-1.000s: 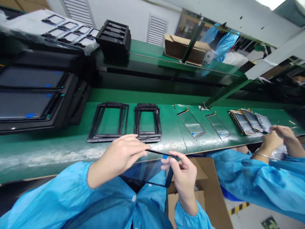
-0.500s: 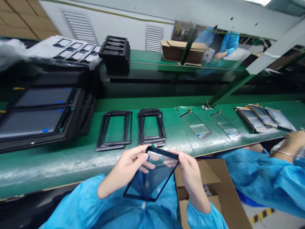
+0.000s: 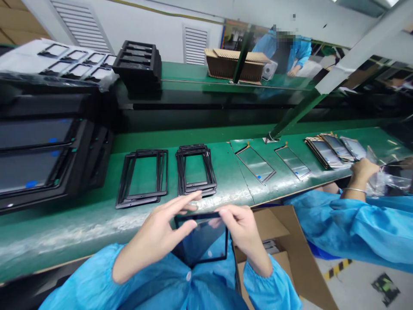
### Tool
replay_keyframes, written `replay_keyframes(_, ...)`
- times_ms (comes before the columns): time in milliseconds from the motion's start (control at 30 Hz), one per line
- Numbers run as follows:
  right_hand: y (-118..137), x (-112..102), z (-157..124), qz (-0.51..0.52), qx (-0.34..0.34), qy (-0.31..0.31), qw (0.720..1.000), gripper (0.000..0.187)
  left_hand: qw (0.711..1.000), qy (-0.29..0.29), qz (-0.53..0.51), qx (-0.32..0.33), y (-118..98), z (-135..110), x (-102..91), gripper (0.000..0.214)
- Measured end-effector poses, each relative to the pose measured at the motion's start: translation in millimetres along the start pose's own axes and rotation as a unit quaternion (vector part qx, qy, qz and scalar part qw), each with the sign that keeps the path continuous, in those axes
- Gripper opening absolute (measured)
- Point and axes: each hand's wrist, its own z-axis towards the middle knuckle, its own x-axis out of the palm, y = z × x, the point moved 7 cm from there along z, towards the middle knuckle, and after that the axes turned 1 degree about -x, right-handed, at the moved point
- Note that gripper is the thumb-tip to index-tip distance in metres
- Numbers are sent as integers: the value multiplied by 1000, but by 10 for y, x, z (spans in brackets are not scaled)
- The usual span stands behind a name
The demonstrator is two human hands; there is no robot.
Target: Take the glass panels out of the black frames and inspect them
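Note:
A clear panel with a black frame [image 3: 206, 243] is tilted over my lap, in front of the bench's edge. My right hand [image 3: 241, 226] pinches its top edge near the right corner, some fingers showing behind the glass. At the top left corner is my left hand [image 3: 171, 228], thumb and fingers spread apart; whether it still touches the panel I cannot tell. Beyond my hands lie two piles of black rectangular frames, a left pile [image 3: 164, 172] and a right pile [image 3: 211, 170], on the green bench.
Two clear panels, one [image 3: 258, 161] nearer and another [image 3: 293, 161], lie right of the frames. Stacked panels [image 3: 324, 150] are farther right, near a co-worker's hand [image 3: 363, 174]. Black trays [image 3: 80, 159] are piled left. An open cardboard box [image 3: 303, 254] stands below the bench.
My left hand has loosened from the panel's corner and its fingers have spread. The panel has turned and tilted in my right hand. My view has shifted; the co-worker's hand moved toward the stacked panels.

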Motion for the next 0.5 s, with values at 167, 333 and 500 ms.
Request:
replay_keyframes(167,-45,-81,-4,-4,-19,-73,997,16,993,113,24,-30,10,7,158,59)
replay_keyframes(333,-222,-605,-131,-22,-14,-199,980,33,975,-15,-187,-122,330,-35,-38,46)
replay_keyframes(500,-426,-487,-179,100,72,-156,980,34,971,-59,-210,-102,422,-50,-109,47)
